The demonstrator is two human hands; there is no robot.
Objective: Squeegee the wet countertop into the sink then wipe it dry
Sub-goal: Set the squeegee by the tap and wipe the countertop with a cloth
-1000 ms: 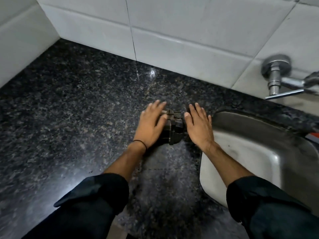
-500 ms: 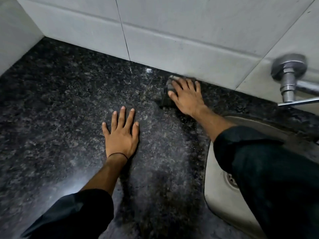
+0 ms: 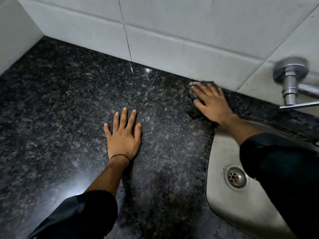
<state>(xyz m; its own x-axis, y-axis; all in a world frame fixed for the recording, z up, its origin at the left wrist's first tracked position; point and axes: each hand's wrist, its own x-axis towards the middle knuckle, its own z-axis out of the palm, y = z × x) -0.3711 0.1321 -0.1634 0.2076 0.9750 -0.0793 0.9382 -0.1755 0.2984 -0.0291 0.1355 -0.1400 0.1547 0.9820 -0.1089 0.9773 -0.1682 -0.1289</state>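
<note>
Left hand (image 3: 122, 138): flat on the worktop (image 3: 57, 118), palm down, fingers spread and pointing toward the wall; it holds nothing. A thin dark band circles the wrist, and a dark sleeve (image 3: 82, 216) covers the forearm below it.

Right hand (image 3: 211, 102): pressed palm-down on a dark cloth (image 3: 195, 111), fingers stretched out flat across it rather than curled around it. The hand is motion-blurred.

Cloth: pinned between the right hand and the worktop, its far edge touching the foot of the wall, its near edge showing just left of the thumb. It sits ahead and to the right of the left hand, well apart from it, and just beyond the sink's far-left corner.

Worktop: black speckled stone, glossy, with a bright glare patch left of the left forearm and a small highlight near the wall ahead of the left hand. A duller, greyer band runs from the right hand back toward the viewer, to the right of the left hand.

Sink (image 3: 222, 149): steel basin to the right of both hands; the right forearm crosses over its far-left rim. The drain (image 3: 236, 176) shows beside the right sleeve.

Tap (image 3: 291, 78): chrome fitting on the wall (image 3: 172, 31) of pale tiles, to the right of the right hand, blurred.
</note>
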